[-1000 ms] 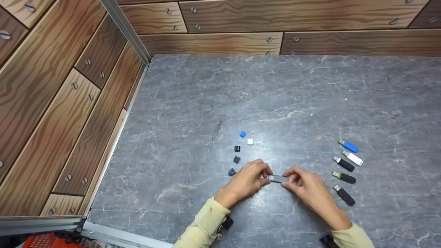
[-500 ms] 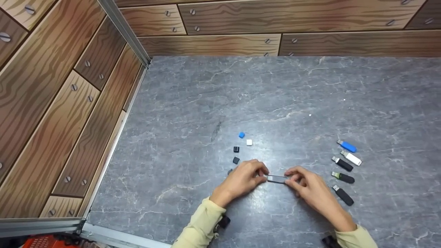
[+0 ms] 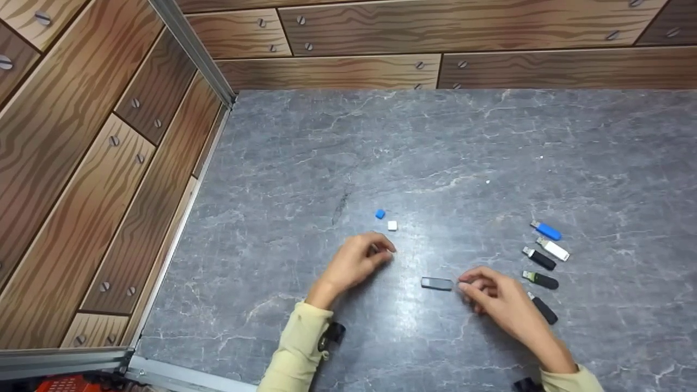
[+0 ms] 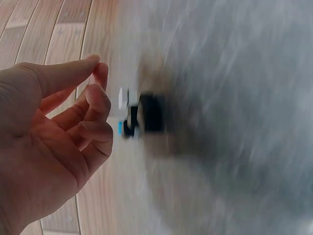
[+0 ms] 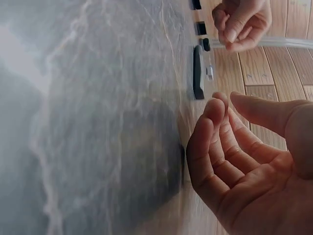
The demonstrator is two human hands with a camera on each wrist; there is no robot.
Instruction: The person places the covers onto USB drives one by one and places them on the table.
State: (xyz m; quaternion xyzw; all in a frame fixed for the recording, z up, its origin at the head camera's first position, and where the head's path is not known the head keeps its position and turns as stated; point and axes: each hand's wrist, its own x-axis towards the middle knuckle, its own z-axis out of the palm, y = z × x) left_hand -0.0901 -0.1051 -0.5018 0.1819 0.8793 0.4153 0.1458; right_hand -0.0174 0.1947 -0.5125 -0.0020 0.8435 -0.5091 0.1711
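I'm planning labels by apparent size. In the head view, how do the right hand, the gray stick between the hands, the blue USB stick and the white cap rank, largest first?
1. Right hand
2. Gray stick and blue USB stick: too alike to rank
3. White cap

Soft glare brightens the tabletop (image 3: 397,310); the left wrist view blurs.

left hand (image 3: 351,263): you are holding its fingers loosely curled, thumb near fingertips | right hand (image 3: 502,302): you are holding its fingers bent toward the thumb | forearms (image 3: 294,343): slanting inward
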